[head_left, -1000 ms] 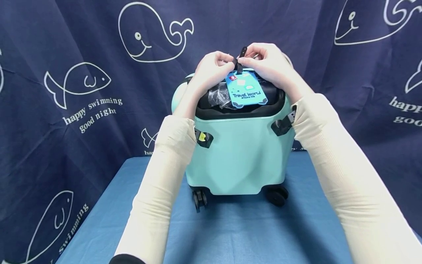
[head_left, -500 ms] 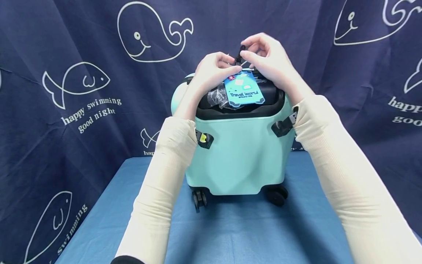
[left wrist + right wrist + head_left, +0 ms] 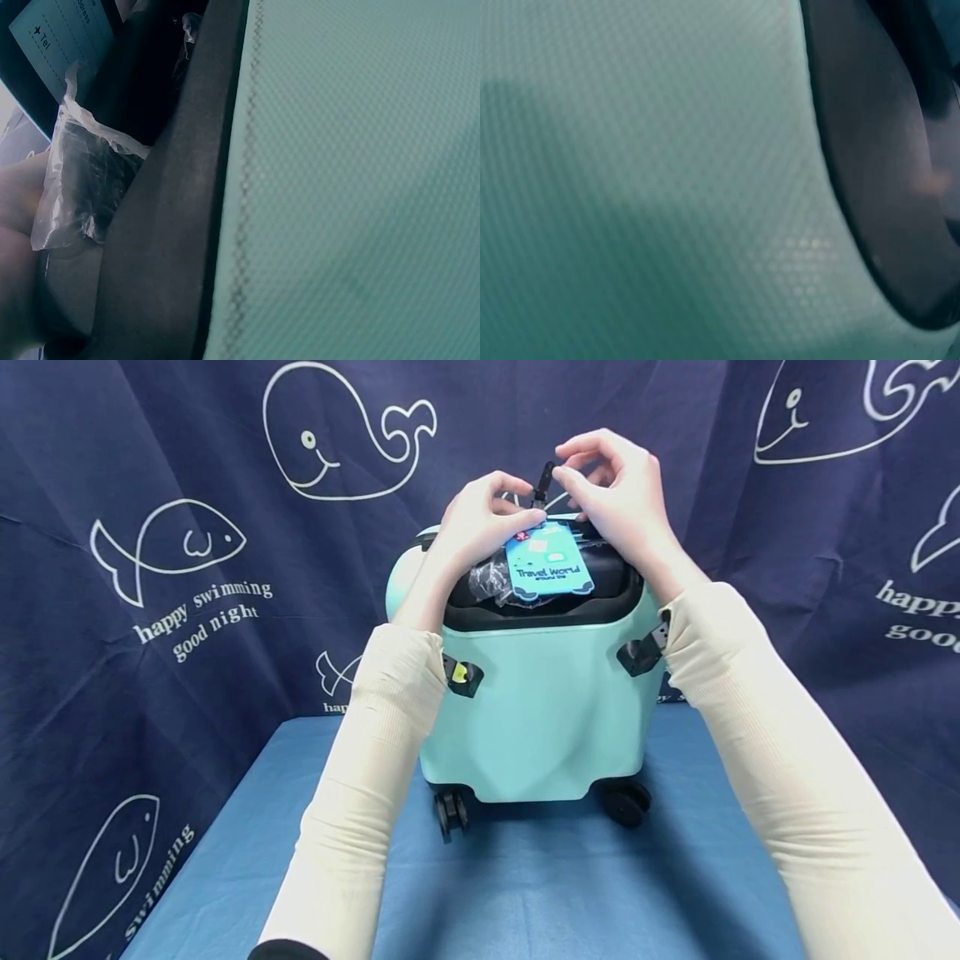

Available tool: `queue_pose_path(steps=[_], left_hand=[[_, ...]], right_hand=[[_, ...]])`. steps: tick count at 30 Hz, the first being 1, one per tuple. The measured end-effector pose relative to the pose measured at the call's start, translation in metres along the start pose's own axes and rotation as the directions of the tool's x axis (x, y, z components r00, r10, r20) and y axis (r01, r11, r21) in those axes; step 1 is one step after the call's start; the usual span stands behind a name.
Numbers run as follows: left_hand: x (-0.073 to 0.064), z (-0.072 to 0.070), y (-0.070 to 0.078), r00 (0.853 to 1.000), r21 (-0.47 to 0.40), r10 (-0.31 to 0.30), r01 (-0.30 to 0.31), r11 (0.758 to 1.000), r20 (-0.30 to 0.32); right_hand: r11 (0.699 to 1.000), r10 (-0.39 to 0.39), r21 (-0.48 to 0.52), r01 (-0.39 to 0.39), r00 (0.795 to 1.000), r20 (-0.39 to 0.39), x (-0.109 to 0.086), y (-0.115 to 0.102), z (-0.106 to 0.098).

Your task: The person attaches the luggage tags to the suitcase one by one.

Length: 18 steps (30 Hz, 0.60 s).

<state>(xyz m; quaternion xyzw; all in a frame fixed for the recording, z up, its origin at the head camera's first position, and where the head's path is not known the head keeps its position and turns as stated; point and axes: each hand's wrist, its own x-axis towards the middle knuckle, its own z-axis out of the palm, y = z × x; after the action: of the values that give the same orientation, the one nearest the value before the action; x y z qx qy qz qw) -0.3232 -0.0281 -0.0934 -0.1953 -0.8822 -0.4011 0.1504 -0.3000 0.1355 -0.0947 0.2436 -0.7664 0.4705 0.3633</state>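
A mint-green suitcase (image 3: 540, 710) stands upright, its black recessed top facing me. A blue luggage tag (image 3: 550, 560) printed "Travel World" lies over that recess, and its black strap (image 3: 544, 483) sticks up above it. My left hand (image 3: 483, 518) pinches the strap's base at the tag's upper edge. Beside the strap's upper end is my right hand (image 3: 618, 485), thumb tip by the strap and index finger held apart from the thumb. In the left wrist view the luggage tag (image 3: 60, 37) shows printed lines and "Tel". The right wrist view shows mostly the suitcase's textured shell (image 3: 667, 165).
Crumpled clear plastic wrap (image 3: 491, 578) covers part of the suitcase handle. Black corner pieces (image 3: 641, 652) sit on the shell, and wheels (image 3: 626, 802) rest on the blue tabletop (image 3: 525, 893). A dark blue curtain (image 3: 187, 693) with whale and fish drawings hangs behind.
My right hand has moved up and slightly right from the strap, its thumb and index finger spreading apart. My left thumb has slid over the tag's upper edge. The tag has shifted slightly left.
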Motion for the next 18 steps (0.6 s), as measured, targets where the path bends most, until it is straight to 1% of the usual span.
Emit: queue_pose_path(steps=[3,7,9,14,18], left_hand=[[0.000,-0.001,0.000,1.000,0.002,-0.006,0.006,1.000,0.001],[0.000,-0.001,0.000,1.000,-0.007,0.005,-0.005,1.000,0.006],[-0.001,-0.001,0.000,1.000,-0.012,0.015,-0.015,1.000,0.009],[-0.001,-0.002,-0.001,0.999,-0.013,0.043,-0.042,0.999,0.010],[-0.001,-0.001,-0.001,0.999,0.000,0.046,-0.046,0.999,0.011]], right_hand=[[1.000,0.000,-0.029,0.000,1.000,-0.002,0.003,0.005,0.001],[0.996,0.006,-0.092,-0.007,1.000,-0.005,0.009,0.016,0.002],[0.992,-0.003,-0.130,0.002,1.000,-0.012,0.011,0.019,0.003],[0.979,-0.023,-0.204,0.019,1.000,-0.018,0.013,0.022,0.004],[0.976,0.006,-0.217,-0.005,1.000,0.001,0.012,0.022,0.004]])
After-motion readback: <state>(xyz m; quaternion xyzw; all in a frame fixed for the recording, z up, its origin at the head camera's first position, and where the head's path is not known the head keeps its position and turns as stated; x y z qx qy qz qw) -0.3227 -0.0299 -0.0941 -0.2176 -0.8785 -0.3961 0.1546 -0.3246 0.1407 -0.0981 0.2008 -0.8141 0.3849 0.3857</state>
